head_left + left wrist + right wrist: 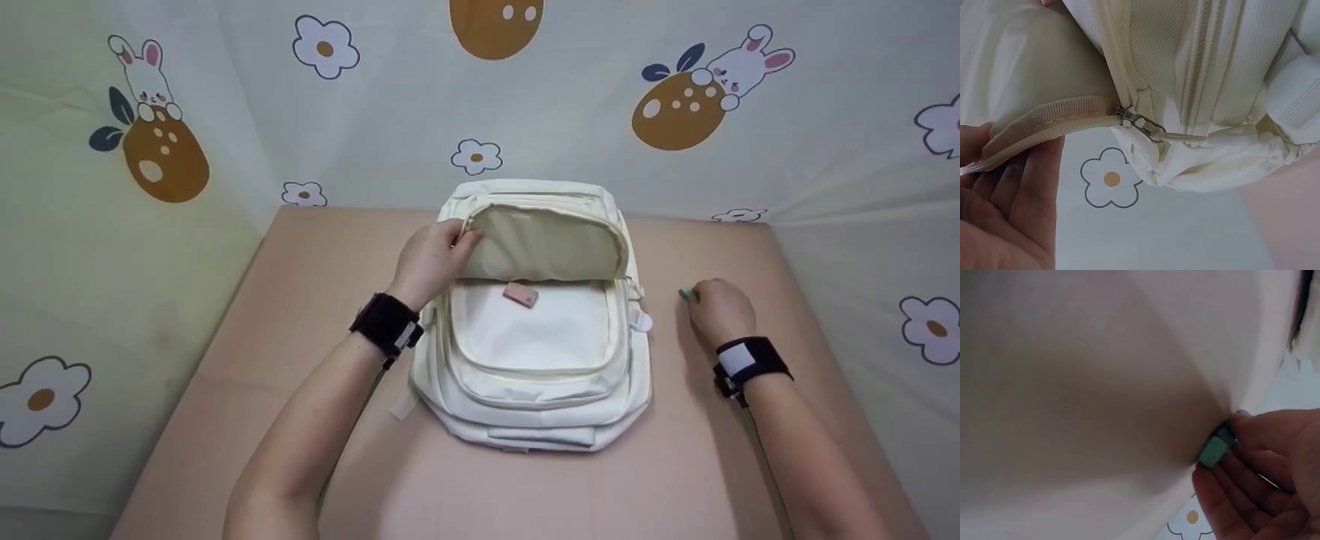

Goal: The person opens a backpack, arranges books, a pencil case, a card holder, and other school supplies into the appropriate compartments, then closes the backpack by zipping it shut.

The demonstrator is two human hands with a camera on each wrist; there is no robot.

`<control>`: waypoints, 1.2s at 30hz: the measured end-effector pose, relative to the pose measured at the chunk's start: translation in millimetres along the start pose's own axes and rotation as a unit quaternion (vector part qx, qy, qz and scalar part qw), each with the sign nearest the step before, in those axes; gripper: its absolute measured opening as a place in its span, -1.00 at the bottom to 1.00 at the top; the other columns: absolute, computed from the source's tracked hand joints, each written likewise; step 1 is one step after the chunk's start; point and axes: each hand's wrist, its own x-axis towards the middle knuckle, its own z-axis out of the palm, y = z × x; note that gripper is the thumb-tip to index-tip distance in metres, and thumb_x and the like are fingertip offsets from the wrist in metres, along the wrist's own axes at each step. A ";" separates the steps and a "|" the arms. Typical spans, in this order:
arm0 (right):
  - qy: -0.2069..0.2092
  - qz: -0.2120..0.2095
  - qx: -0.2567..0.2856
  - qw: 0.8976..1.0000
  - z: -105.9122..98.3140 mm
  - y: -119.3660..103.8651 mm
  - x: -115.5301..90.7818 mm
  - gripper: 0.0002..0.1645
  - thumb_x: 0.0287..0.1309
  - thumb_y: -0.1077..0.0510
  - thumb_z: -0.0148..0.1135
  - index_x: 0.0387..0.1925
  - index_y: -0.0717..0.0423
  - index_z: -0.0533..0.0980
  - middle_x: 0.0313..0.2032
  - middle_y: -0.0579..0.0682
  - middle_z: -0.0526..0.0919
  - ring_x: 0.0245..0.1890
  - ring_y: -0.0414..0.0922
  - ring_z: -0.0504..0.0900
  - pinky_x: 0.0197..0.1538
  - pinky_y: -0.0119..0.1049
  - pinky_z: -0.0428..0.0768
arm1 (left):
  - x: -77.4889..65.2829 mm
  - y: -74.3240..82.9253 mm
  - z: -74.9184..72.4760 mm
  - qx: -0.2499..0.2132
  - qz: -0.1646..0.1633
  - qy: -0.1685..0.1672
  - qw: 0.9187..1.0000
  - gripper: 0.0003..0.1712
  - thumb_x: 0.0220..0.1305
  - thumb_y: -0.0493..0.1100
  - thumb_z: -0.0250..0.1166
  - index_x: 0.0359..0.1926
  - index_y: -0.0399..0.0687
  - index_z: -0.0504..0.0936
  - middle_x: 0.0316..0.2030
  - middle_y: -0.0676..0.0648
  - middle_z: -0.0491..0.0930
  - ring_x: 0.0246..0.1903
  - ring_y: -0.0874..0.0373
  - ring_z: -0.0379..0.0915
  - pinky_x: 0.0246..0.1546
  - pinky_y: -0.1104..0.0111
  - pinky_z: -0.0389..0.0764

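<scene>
A white backpack (540,416) lies on the table, its front pocket flap (547,240) folded up to show a beige lining. My left hand (435,259) pinches the left edge of that flap; in the left wrist view the fingers (1033,208) curl round its zipper tape, near a metal zipper pull (1140,124). A small pink block (520,295) rests on the white fabric just below the flap. To the right of the backpack, my right hand (721,311) pinches a small green block (1214,451) at the tabletop.
The pinkish table (315,300) lies under the backpack. Cloth walls (390,112) printed with rabbits and flowers stand behind and at both sides. A white strap buckle (641,321) sticks out at the backpack's right side.
</scene>
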 end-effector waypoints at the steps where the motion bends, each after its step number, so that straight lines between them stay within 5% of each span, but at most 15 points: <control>1: 0.004 0.001 0.003 1.000 0.0 -0.5 -0.6 -0.72 0.39 0.25 0.16 -0.29 0.45 0.63 -0.32 0.37 0.66 -0.33 0.28 0.64 -0.20 0.19 0.56 | 0.2 0.1 0.1 0.001 -0.001 -0.001 1.000 -0.53 0.50 0.07 0.21 -0.56 0.02 0.37 -0.65 0.09 0.24 -0.63 0.18 0.19 -0.54 0.29 0.28; 5: 0.047 0.002 0.041 0.998 -14.0 -10.8 -4.5 -0.74 0.39 0.26 0.19 -0.14 0.46 0.62 -0.22 0.40 0.66 -0.22 0.32 0.64 -0.10 0.23 0.57 | 0.5 0.7 -0.6 0.005 -0.003 -0.003 1.000 -0.53 0.50 0.07 0.21 -0.55 0.02 0.37 -0.64 0.09 0.24 -0.63 0.18 0.19 -0.54 0.29 0.27; 8: 0.128 -0.043 0.078 0.988 -37.0 -31.9 -12.5 -0.74 0.34 0.29 0.27 -0.03 0.42 0.62 -0.15 0.36 0.68 -0.17 0.27 0.67 -0.07 0.18 0.60 | 0.3 0.9 -1.1 0.009 -0.003 -0.004 1.000 -0.53 0.51 0.06 0.21 -0.55 0.02 0.37 -0.65 0.09 0.25 -0.63 0.18 0.20 -0.54 0.29 0.27; 14: 0.276 -0.228 0.118 0.926 -78.2 -101.5 -43.6 -0.66 0.17 0.38 0.44 0.02 0.28 0.67 -0.13 0.15 0.75 -0.18 0.00 0.73 -0.05 -0.35 0.62 | 1.1 1.4 -2.2 0.004 -0.004 -0.004 1.000 -0.52 0.51 0.08 0.21 -0.56 0.01 0.38 -0.66 0.09 0.27 -0.64 0.18 0.21 -0.55 0.29 0.28; 19: 0.248 -0.352 0.126 0.894 -72.1 -154.0 -63.2 -0.65 0.11 0.39 0.48 -0.03 0.25 0.70 -0.15 0.10 0.75 -0.18 -0.02 0.71 -0.09 -0.30 0.64 | 1.4 1.2 -1.3 0.001 -0.004 -0.002 1.000 -0.53 0.50 0.06 0.22 -0.57 0.01 0.39 -0.66 0.08 0.29 -0.64 0.18 0.22 -0.55 0.29 0.29; 24: 0.171 -0.412 0.076 0.892 -40.5 -177.0 -62.3 -0.69 0.08 0.39 0.49 -0.09 0.23 0.72 -0.17 0.07 0.74 -0.15 0.00 0.70 -0.08 -0.14 0.68 | 0.4 1.4 1.5 0.002 -0.005 -0.005 1.000 -0.53 0.50 0.07 0.23 -0.56 0.02 0.40 -0.66 0.09 0.29 -0.64 0.19 0.22 -0.56 0.32 0.29; 36: 0.110 -0.400 0.050 0.909 -19.0 -189.7 -53.4 -0.81 0.17 0.32 0.45 -0.14 0.19 0.75 -0.21 0.05 0.73 -0.17 0.01 0.68 -0.09 -0.15 0.66 | -1.2 1.3 0.1 0.002 -0.001 -0.002 1.000 -0.51 0.49 0.07 0.23 -0.57 0.03 0.36 -0.66 0.10 0.25 -0.65 0.20 0.18 -0.56 0.32 0.27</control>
